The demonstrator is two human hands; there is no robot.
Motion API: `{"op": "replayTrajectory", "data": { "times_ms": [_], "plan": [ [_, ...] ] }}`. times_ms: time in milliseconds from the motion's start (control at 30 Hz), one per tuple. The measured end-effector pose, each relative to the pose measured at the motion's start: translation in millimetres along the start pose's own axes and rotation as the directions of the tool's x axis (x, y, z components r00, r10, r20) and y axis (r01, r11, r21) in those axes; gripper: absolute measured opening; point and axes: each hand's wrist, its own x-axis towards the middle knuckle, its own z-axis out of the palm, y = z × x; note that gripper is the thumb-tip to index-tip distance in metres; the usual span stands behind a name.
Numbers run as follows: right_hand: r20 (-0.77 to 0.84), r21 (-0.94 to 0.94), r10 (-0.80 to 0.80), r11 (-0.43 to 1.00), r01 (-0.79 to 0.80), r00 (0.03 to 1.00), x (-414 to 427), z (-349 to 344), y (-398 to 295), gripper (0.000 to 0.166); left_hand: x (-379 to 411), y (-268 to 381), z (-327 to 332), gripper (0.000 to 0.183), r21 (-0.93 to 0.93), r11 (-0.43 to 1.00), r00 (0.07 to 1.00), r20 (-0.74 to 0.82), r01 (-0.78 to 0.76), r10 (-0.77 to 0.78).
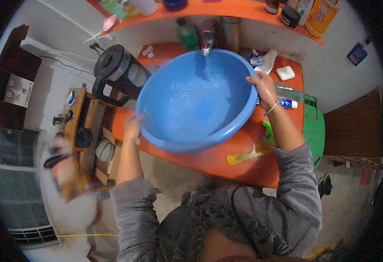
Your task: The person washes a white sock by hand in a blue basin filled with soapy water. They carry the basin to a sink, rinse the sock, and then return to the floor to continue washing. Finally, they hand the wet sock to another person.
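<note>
A blue plastic basin (194,104) is tilted beneath a metal faucet (206,49), and its wet inner wall glistens. My left hand (132,129), slightly blurred, grips the basin's left rim. On the opposite side my right hand (265,90) has its thumb over the rim, with the other fingers hidden behind the wall. A bangle (272,107) circles my right wrist. Under the basin lies an orange countertop (211,160), where a yellow-handled implement (242,156) rests near the front edge. A toothpaste tube (289,103) bearing writing is beside my right wrist.
A large black lidded pitcher (121,77) stands left of the basin. A white block (285,73) lies at the counter's back right. Above runs an orange shelf (237,10) with bottles and jars. A green bin-like container (313,127) stands at right, a ball (105,150) at lower left.
</note>
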Motion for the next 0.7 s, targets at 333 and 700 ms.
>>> {"op": "replayTrajectory", "data": {
  "times_ms": [333, 700],
  "plan": [
    [0.169, 0.147, 0.244, 0.952, -0.269, 0.955, 10.3, -14.1, 63.2, 0.016, -44.2, 80.0, 34.2, 0.047, -0.168, 0.934, 0.943, -0.163, -0.315, 0.289],
    [0.47, 0.094, 0.473, 0.812, -0.575, 0.745, 18.0, 15.7, 104.5, 0.026, -83.7, 122.1, 71.1, 0.052, -0.032, 0.692, 0.689, 0.078, -0.721, 0.721]
  ]
}}
